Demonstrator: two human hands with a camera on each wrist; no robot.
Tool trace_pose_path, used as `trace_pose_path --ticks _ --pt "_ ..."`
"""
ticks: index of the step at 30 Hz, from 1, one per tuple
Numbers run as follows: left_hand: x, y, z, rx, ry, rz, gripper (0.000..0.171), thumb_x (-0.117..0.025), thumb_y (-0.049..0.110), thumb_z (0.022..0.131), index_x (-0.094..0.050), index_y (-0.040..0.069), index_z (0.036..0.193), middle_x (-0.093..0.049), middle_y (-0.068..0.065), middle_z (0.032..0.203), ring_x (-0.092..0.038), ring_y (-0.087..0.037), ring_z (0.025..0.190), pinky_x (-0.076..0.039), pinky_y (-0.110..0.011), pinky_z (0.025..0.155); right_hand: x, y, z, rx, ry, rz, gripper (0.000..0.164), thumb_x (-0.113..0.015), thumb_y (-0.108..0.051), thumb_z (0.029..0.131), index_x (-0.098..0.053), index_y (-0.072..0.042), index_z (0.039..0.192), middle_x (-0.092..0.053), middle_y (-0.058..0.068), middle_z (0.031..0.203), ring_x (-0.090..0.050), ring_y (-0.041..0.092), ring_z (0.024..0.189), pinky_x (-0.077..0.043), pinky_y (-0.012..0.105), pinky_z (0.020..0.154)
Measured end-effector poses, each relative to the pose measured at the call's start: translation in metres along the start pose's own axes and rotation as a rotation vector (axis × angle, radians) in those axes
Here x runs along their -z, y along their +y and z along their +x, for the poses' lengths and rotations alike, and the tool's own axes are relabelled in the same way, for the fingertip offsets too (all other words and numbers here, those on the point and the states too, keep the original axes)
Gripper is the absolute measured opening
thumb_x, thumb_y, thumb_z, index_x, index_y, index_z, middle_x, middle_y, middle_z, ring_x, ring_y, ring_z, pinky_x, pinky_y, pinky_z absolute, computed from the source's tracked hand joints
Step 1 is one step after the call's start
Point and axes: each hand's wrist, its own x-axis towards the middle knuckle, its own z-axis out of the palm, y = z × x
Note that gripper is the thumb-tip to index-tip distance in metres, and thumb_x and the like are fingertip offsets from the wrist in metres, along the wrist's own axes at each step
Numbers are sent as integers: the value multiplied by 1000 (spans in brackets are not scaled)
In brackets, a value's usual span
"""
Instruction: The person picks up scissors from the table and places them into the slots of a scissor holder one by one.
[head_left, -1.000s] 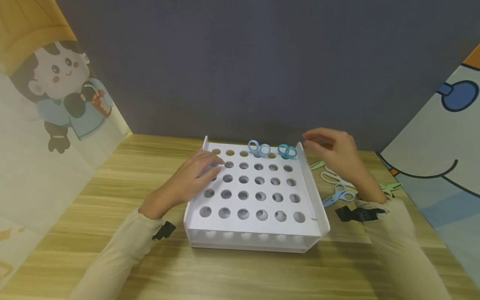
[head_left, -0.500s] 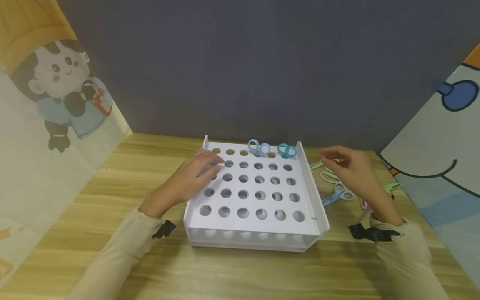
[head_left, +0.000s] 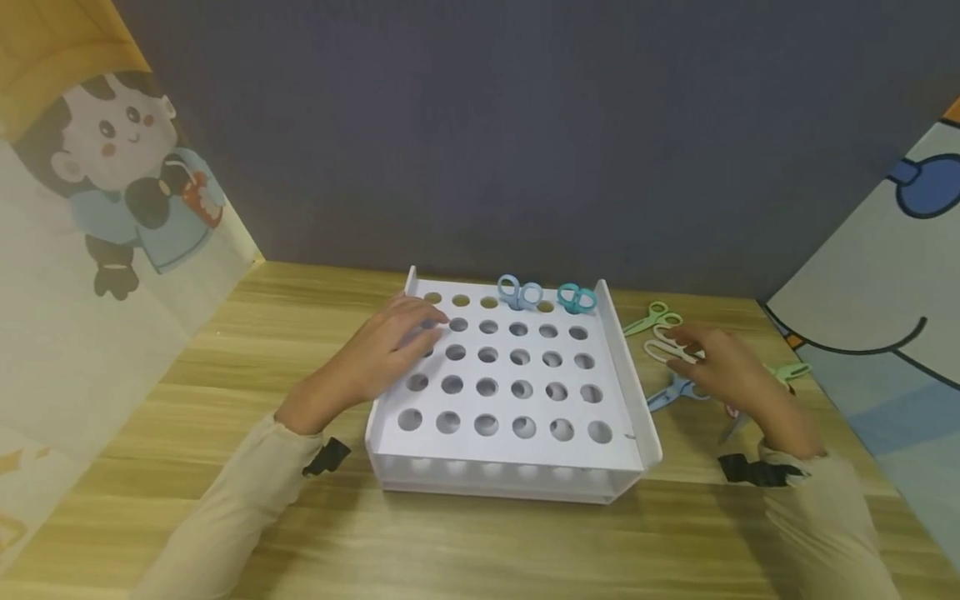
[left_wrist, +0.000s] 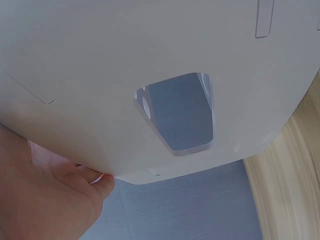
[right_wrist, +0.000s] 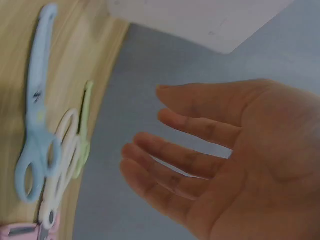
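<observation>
A white rack (head_left: pixel 540 451) with rows of round holes stands on the table. In its far row sit light blue scissors (head_left: pixel 517 302) and teal scissors (head_left: pixel 576 305), handles up. My left hand (head_left: pixel 375 354) rests over the rack's left side wall; the left wrist view shows fingertips at that wall's edge. Over the loose scissors at the right hovers my right hand (head_left: pixel 723 375), fingers loosely bent and nothing between them. White scissors (right_wrist: pixel 50 200) lie nearest its fingertips in the head view. Beside them are blue scissors (right_wrist: pixel 36 107) and green scissors (right_wrist: pixel 85 117).
More green scissors (head_left: pixel 791 372) lie at the far right, partly behind my right hand. A pink handle (right_wrist: pixel 20 231) shows low in the right wrist view. A dark grey partition (head_left: pixel 480 150) stands behind the wooden table (head_left: pixel 315 292), with printed side panels.
My right hand has moved right, down and closer to me, from beside the rack's far right corner to the loose scissors. My left hand has stayed on the rack.
</observation>
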Motion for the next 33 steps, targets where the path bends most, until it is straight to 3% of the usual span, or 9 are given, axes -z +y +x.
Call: trace_pose_path --ticks 5,9,13,17,19,21,27,33 --pt "0 0 0 3 0 2 35 -48 30 103 -65 7 123 -57 -13 139 -42 -32 138 -14 -46 124 -2 19 1 -45 -81 -43 45 -69 -9 91 -54 14 127 -58 39 120 -58 56 107 -52 64 85" --pt "0 1 1 -2 2 -2 35 -49 30 103 -65 7 123 -57 -13 139 -42 -32 138 -16 -46 123 -5 34 1 -64 -126 -88 41 -68 -11 92 -56 15 121 -63 38 109 -63 52 98 -54 61 80" --pt "-1 0 1 -4 2 4 35 -49 30 103 -65 7 123 -57 -13 139 -42 -32 138 -17 -46 123 -10 47 -1 -99 -165 -70 41 -66 -8 90 -55 17 120 -65 37 103 -67 35 66 -58 47 64" --pt "0 0 0 7 -4 4 35 -48 30 103 -65 6 123 -56 -14 139 -42 -32 139 -14 -46 124 -15 55 -1 -135 -212 3 45 -64 -4 87 -52 17 124 -64 38 104 -57 22 40 -52 35 44" --pt "1 1 0 13 -6 0 35 -49 30 103 -65 6 123 -56 -15 139 -42 -33 139 -14 -46 124 -17 59 0 -133 -229 14 46 -66 -5 85 -52 17 124 -66 35 101 -56 20 42 -51 35 44" --pt "2 1 0 14 -6 -5 34 -49 29 103 -66 7 122 -57 -15 138 -43 -31 137 -17 -46 123 -20 62 1 -112 -236 -15 46 -69 -6 82 -56 16 120 -68 29 96 -59 20 51 -50 37 54" --pt "2 1 1 -7 1 -13 32 -50 28 103 -65 6 121 -61 -13 133 -46 -30 134 -20 -47 122 -22 66 3 -71 -186 -131 41 -77 -9 72 -67 8 108 -69 17 87 -59 29 79 -39 45 68" --pt "1 -1 2 -11 19 -26 31 -51 27 102 -66 6 120 -62 -11 131 -48 -27 131 -26 -46 120 -21 65 3 -96 -203 -102 43 -78 -9 73 -67 8 111 -59 16 87 -52 29 79 -38 40 66"
